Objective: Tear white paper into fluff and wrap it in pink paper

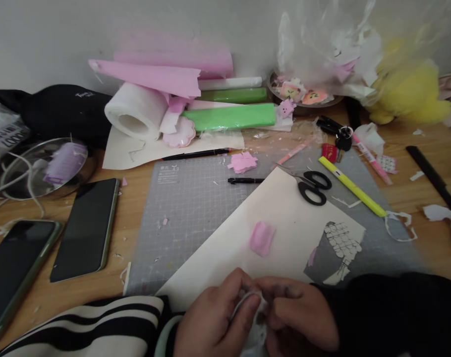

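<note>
At the bottom centre, my left hand (216, 317) pinches a crumpled, whitish piece (254, 339) between thumb and fingers; whether it is paper or plastic I cannot make out. My right hand (303, 312) has its curled fingers closed on the same piece from the other side, partly in shadow and blurred. Just beyond both hands lies a small pink paper piece (261, 238) on a large white sheet (225, 253). Cut-out drawn shapes (340, 243) rest around a dark gap at the sheet's right. Black-handled scissors (312, 188) lie on its far corner.
A grey cutting mat (184, 208) lies under the sheet. Two phones (86, 230) and a metal bowl (10, 173) are at left. A yellow cutter (352, 186) and keys (342, 141) sit at right. A white roll (134, 109) and pink paper (147, 77) stand behind.
</note>
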{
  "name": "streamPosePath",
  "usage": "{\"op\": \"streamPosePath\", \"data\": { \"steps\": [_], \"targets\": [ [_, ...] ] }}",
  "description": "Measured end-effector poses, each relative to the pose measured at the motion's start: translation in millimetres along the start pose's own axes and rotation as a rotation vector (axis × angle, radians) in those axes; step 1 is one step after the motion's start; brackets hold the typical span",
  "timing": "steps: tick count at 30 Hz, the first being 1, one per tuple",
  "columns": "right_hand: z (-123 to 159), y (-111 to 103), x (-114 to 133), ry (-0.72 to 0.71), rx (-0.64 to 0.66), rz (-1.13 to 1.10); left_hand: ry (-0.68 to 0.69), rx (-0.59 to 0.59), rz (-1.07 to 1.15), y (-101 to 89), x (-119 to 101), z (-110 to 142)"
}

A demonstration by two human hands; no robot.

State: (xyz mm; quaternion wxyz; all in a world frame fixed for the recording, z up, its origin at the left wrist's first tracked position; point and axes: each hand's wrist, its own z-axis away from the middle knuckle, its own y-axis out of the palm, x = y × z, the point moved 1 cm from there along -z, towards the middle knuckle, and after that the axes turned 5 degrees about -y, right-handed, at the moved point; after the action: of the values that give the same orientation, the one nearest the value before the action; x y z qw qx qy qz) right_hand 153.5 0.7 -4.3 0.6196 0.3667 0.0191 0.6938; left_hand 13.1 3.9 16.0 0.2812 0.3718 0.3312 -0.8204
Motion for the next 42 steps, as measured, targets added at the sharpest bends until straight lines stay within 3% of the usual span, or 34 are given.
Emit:
{"op": "streamPosePath", "data": {
  "steps": [5, 11, 18, 26, 34, 42],
  "targets": [
    [-0.1, 0.2, 2.0, -0.059, 0.073, -0.044, 0.001, 0.005, -0.020, 0.0, 0.3, -1.0],
    [-1.2, 0.3, -1.4, -0.001, 0.007, -0.069, -0.005, 0.032, -0.044, 0.6, 2.3, -1.3],
    [0.0, -0.7, -0.1, -0.049, -0.012, -0.032, 0.004, 0.016, 0.011, 1.3, 3.0, -0.2],
    [-1.3, -2.9, 0.4, -0.028, 0.017, 0.056, -0.050, -0.074, 0.214, -1.4, 2.1, -1.5],
    [0.0, 2.5, 1.8, -0.063, 0.027, -0.057, -0.003, -0.008, -0.005, 0.6, 2.6, -2.3],
    [1.7, -0.5, 0.9, -0.051, -0.031, 0.009, 0.007, -0.019, 0.135, 0.1, 1.8, -0.2]
  ]
}}
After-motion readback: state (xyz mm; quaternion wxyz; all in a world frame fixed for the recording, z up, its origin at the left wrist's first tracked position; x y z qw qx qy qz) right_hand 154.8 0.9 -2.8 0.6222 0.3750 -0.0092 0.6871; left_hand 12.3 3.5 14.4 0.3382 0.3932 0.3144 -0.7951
